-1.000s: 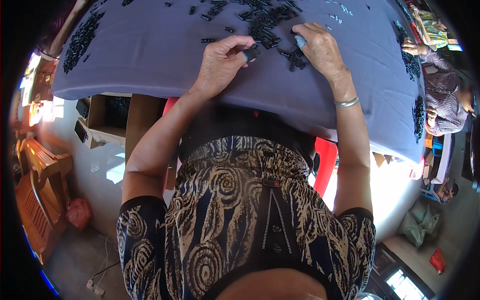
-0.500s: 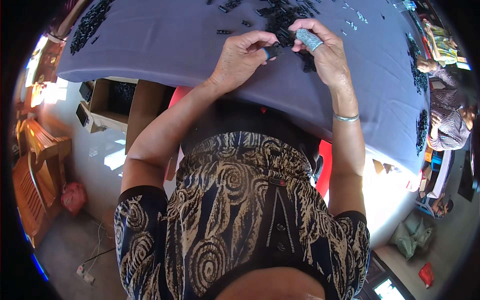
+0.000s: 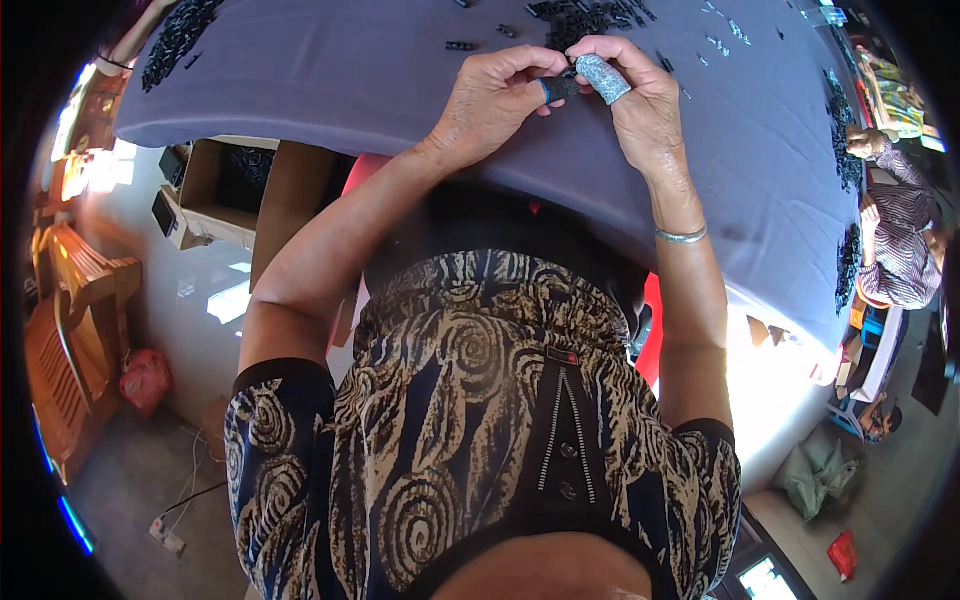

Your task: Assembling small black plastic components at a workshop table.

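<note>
My left hand (image 3: 495, 105) and my right hand (image 3: 645, 105) meet fingertip to fingertip above the tablecloth. A dark finger cot with a blue edge (image 3: 560, 89) covers my left thumb. On my right thumb sits a grey speckled finger cot (image 3: 603, 80). Both hands are closed in a pinch around a small black piece (image 3: 571, 72), mostly covered by the fingers. Just beyond them lies a heap of small black plastic parts (image 3: 585, 22). A few loose black parts (image 3: 460, 45) rest left of the heap.
Another heap of black parts (image 3: 180, 42) lies at the table's far left. More black parts (image 3: 848, 265) line the right edge, where a person in a striped shirt (image 3: 900, 235) sits. Small pale pieces (image 3: 718, 46) are scattered right of my hands. An open cardboard box (image 3: 205, 185) stands below the table.
My hands, apart half a second ago, have come together at the fingertips. The right hand moved left; the left moved slightly right. The whole view has shifted a little.
</note>
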{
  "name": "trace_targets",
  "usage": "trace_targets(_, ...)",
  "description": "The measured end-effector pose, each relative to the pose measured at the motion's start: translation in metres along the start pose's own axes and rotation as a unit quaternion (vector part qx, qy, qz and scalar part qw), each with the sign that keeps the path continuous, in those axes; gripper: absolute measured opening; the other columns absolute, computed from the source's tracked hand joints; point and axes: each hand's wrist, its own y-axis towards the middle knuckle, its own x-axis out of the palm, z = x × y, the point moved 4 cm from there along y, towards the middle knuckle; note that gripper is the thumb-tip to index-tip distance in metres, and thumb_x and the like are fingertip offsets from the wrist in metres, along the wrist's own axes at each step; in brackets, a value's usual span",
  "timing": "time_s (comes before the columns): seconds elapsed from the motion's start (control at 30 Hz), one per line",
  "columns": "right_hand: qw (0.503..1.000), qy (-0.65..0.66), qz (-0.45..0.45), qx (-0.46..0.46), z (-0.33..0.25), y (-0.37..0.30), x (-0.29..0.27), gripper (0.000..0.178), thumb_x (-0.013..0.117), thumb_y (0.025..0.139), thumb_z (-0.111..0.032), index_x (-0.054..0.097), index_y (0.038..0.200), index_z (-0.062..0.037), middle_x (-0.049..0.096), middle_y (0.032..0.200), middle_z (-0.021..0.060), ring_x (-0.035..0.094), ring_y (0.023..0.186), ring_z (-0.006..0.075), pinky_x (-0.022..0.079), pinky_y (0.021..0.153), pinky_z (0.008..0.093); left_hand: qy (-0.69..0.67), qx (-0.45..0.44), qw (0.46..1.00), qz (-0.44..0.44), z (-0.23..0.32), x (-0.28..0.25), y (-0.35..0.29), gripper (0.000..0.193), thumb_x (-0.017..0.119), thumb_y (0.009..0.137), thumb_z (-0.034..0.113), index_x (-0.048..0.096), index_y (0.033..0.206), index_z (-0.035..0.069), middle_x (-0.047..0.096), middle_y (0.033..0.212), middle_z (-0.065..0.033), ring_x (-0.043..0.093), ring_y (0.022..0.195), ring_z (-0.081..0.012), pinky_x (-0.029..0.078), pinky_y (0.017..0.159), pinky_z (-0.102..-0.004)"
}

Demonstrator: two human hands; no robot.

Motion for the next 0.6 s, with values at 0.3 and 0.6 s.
trace_targets(0.3,0.996,-0.069,-0.017,-0.051,-0.004,0.0,-0.004,0.015,0.058,0.083,0.0,0.063,0.096,-0.0048,0.059,0.084,-0.0005,0.056,0.077,0.0078,0.047,0.069,0.0203,0.009,-0.028,0.999,-0.013,0.004,0.001,-0.002,0.025,0.048,0.084,-0.007,0.059,0.106,-0.001,0.061,0.095,-0.0053,0.059,0.079,-0.012,0.052,0.075,-0.0259)
trace_targets(0.6,0.968,-0.182,-0.014,-0.172,-0.014,-0.003,0.004,0.018,0.061,0.078,0.004,0.062,0.094,-0.005,0.059,0.082,0.0027,0.057,0.071,0.012,0.045,0.063,0.0234,-0.018,-0.081,0.996,-0.026,0.002,-0.006,-0.001,0.029,0.05,0.08,-0.007,0.06,0.107,-0.003,0.061,0.097,-0.0083,0.063,0.075,-0.0146,0.052,0.071,-0.0238)
